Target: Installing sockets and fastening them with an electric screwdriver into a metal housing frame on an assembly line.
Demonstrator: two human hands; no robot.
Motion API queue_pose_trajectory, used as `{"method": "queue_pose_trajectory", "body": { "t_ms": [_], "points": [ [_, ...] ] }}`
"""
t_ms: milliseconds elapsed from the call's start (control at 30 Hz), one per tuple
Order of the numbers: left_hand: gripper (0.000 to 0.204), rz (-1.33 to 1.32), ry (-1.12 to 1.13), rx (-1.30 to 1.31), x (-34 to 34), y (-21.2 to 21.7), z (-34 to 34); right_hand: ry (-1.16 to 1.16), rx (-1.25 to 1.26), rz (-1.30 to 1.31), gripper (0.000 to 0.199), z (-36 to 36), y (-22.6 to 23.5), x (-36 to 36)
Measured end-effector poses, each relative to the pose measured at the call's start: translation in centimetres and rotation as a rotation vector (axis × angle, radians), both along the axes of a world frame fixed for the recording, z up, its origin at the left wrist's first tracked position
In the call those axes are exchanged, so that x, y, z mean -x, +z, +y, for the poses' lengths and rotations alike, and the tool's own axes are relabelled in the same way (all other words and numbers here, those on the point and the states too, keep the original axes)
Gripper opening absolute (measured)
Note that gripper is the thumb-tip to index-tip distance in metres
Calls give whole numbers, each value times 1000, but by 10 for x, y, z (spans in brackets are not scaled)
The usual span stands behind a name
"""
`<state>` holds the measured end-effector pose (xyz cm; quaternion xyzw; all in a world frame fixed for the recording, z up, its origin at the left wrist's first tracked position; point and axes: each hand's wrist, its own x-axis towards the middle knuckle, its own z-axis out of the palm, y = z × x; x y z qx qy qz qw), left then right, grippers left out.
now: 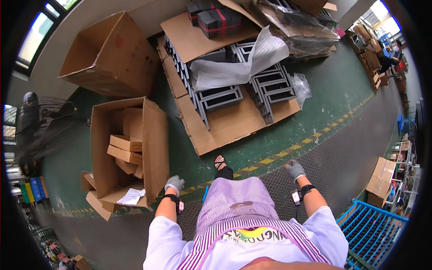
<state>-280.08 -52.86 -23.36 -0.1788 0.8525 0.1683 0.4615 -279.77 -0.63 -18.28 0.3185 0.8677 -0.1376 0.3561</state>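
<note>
My left hand (174, 184), in a grey glove, hangs beside the right wall of an open cardboard box (156, 148). Its fingers look loosely bent and I see nothing in them. Whether it touches the box, I cannot tell. Inside the box are several small brown cartons (125, 148) and a white paper (131, 196). My right hand (295, 170), in a grey glove with bare fingertips, is held out over the dark floor, open and holding nothing. Ahead, grey metal frames (220, 97) lie stacked on cardboard sheeting (225, 137), partly under a white foam sheet (225, 74).
A tall empty cardboard carton (108, 58) stands at the far left, near a blurred fan (38, 121). Dark boxes with red straps (219, 22) top the stack. Yellow-black floor tape (288, 152) crosses ahead. At right are a blue wire rack (372, 229) and a carton (381, 177).
</note>
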Motion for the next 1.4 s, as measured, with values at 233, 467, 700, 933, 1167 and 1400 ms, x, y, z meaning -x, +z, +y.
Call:
{"method": "queue_pose_trajectory", "body": {
  "t_ms": [233, 467, 700, 933, 1167, 1400],
  "points": [
    [40, 141, -107, -102, 207, -129, 67, 148, -27, -39, 61, -24, -156, 208],
    [64, 195, 242, 8, 298, -241, 121, 253, -49, 160, 86, -89, -305, 403],
    [70, 303, 538, 29, 313, -301, 139, 152, -5, 319, 109, -142, -346, 476],
    [41, 384, 423, 76, 283, -290, 152, 175, -14, 312, 76, -126, -340, 445],
    [31, 327, 164, -37, 176, -169, 157, -66, 214, 341, 49, -73, -253, 270],
    [42, 403, 193, -67, 58, 21, 165, 8, 258, 257, 63, -57, -85, 179]
  ]
}}
